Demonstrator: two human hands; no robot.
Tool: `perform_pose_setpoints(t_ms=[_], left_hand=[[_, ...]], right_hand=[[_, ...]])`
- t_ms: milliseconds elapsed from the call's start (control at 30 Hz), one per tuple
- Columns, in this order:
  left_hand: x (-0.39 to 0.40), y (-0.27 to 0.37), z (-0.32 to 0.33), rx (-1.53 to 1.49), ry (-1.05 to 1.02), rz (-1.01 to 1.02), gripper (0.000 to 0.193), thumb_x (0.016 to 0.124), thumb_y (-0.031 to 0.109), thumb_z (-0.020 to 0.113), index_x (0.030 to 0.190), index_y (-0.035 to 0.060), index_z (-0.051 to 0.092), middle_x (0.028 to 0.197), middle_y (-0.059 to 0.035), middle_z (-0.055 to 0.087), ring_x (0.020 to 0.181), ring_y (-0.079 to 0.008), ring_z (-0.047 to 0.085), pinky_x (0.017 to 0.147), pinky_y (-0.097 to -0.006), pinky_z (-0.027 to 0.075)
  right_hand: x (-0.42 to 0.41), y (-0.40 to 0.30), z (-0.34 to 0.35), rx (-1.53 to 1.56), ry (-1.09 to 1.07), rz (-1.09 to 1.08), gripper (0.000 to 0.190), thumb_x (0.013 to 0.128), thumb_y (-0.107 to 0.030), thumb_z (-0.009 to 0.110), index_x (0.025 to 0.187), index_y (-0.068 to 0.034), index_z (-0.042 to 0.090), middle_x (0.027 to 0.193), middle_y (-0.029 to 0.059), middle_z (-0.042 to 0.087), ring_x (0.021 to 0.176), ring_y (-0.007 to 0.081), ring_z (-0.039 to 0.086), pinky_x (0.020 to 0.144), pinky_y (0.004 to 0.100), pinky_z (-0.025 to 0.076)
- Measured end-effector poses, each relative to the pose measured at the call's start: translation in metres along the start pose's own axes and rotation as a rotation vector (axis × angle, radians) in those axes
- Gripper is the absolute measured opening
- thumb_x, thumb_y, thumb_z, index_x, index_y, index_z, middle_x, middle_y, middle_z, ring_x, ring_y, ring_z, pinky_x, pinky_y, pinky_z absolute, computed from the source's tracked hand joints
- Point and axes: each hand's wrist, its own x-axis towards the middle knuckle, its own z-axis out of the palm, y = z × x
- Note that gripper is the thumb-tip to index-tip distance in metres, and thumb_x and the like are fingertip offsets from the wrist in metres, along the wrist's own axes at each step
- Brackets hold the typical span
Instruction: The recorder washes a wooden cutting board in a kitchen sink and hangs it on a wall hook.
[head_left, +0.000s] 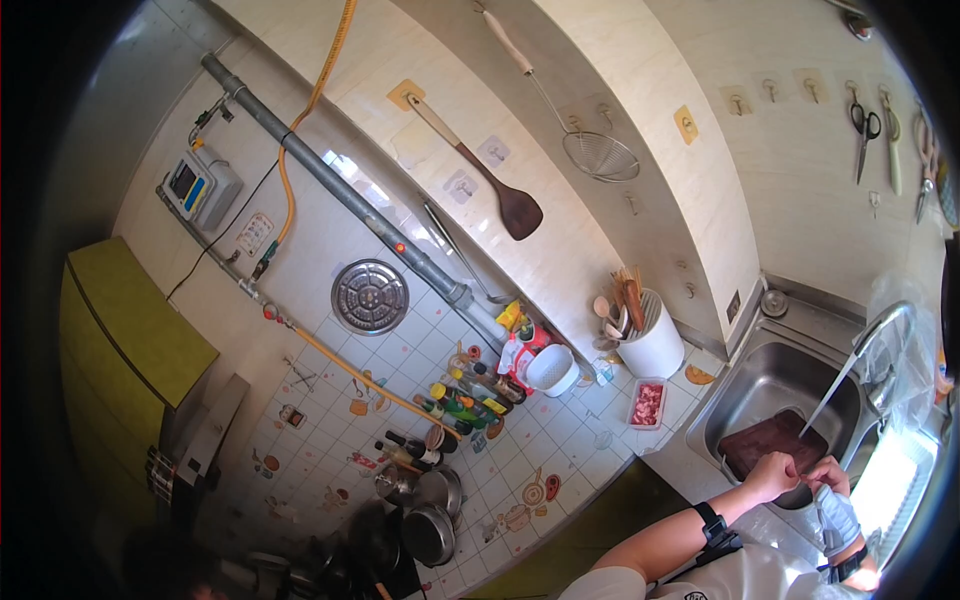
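Observation:
My left hand and my right hand meet over the near edge of a stainless steel sink. Their fingertips are bent close together, and a tiny reddish bit seems to show between them; it is too small to name. Grey-white cloth covers part of my right hand and wrist. Under my hands, in the sink, lies a rectangular container of dark reddish liquid. A thin stream of water runs into it from the curved faucet. A clear plastic tray of raw cut meat sits on the tiled counter left of the sink.
A white utensil holder stands behind the meat tray. Farther left are a white basket, bottles and metal pots. Scissors hang above the sink. A clear plastic bag hangs by the faucet.

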Motion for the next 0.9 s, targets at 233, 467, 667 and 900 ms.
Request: perform_pose_setpoints(t_ms=[233,467,667,900], left_hand=[[-0.004,0.012,-0.003,-0.067,-0.065,0.204,0.014,0.079,0.016,0.066,0.080,0.0024,0.068,0.077,-0.0157,0.067,0.072,-0.0320,0.066,0.063,-0.0375,0.050],[-0.002,0.006,-0.001,-0.022,-0.120,0.325,0.012,0.081,0.011,0.061,0.084,0.0032,0.069,0.082,-0.0178,0.066,0.077,-0.0342,0.064,0.068,-0.0406,0.050],[-0.004,0.008,0.000,-0.021,-0.112,0.275,0.012,0.079,0.011,0.062,0.081,0.0021,0.068,0.077,-0.0197,0.064,0.072,-0.0365,0.063,0.063,-0.0417,0.049],[-0.005,0.011,-0.004,0.138,-0.157,0.289,0.018,0.074,0.016,0.064,0.067,-0.0004,0.064,0.064,-0.0213,0.060,0.063,-0.0377,0.061,0.059,-0.0447,0.047]], right_hand=[[-0.001,0.014,-0.012,0.089,0.082,0.078,0.011,0.076,-0.010,0.063,0.079,-0.001,0.057,0.083,0.0032,0.045,0.076,0.0121,0.049,0.073,0.0263,0.048],[-0.001,0.011,-0.009,0.297,0.122,0.154,0.013,0.077,-0.010,0.063,0.083,-0.001,0.057,0.083,0.0023,0.044,0.070,0.0107,0.049,0.069,0.0265,0.053],[-0.002,0.019,-0.015,0.138,0.032,0.089,0.015,0.079,-0.013,0.063,0.084,0.000,0.057,0.088,0.0038,0.044,0.076,0.0116,0.052,0.072,0.0269,0.053],[0.000,0.005,-0.011,0.019,-0.065,0.095,0.021,0.079,-0.018,0.068,0.085,0.000,0.059,0.089,0.0048,0.045,0.079,0.0130,0.052,0.072,0.0256,0.052]])
